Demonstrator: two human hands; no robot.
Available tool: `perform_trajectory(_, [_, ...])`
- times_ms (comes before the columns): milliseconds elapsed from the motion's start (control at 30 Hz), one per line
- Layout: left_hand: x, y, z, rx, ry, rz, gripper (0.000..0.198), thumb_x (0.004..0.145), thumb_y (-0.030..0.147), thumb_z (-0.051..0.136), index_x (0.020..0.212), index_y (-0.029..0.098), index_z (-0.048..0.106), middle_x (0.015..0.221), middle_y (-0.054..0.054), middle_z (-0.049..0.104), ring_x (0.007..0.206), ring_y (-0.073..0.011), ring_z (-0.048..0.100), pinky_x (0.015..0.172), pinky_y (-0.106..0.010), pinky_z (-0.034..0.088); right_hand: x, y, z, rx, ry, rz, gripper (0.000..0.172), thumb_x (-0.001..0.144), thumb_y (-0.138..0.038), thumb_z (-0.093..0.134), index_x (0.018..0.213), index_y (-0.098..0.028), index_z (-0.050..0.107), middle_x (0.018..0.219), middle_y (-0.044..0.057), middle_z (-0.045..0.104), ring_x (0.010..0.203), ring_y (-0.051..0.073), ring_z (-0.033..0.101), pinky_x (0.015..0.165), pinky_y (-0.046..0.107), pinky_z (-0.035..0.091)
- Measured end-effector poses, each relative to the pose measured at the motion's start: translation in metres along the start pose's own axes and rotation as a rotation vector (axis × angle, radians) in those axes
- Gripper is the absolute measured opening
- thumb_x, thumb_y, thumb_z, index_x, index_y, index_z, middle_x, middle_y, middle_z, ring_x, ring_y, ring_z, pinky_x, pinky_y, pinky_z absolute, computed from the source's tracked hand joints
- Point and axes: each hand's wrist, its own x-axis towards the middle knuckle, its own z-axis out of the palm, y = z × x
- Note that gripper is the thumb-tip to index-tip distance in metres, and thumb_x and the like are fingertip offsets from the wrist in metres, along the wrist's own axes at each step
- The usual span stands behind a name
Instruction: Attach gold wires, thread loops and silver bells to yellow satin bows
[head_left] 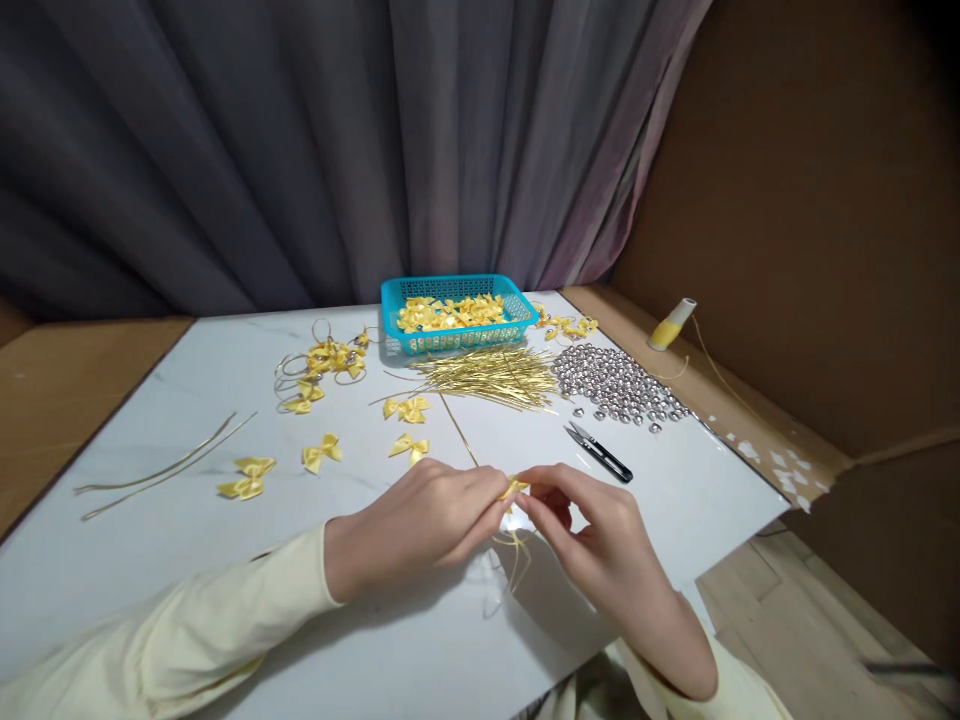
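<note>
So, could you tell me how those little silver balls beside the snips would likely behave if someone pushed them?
The silver balls look round and shiny, so they would probably roll and scatter. They lie loose near the white tabletop's edge, so some might drop off.

Small yellow ribbon bow [515,488], pinched above the white table, gold strands dangling beneath.

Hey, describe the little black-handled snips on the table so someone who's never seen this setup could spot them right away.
Start at the blue basket at the back of the white table, then move right to the heap of silver beads. Just in front of that heap, beyond the right hand, lie the snips. They are the only dark, black-handled thing among the yellow bows and gold wires.
</note>
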Motion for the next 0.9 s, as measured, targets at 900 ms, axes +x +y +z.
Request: perform_trajectory(900, [0.003, 0.002, -0.012, 0.059, -0.130, 0.107, 0.027, 0.093, 0.024, 0.033, 0.071, 0.017, 0.048, 0.061, 0.001, 0.054, 0.052, -0.0117, 0.048, 0.049, -0.026, 0.025, 0.006, -0.002, -0.017, 0.040, -0.225, 0.025, 0.017, 0.077, -0.004, 0.056, 0.074, -0.016, 0.069, 0.065, 0.001, 0.065, 0.057, 0.011, 0.055, 0.052, 0.021, 0.037])
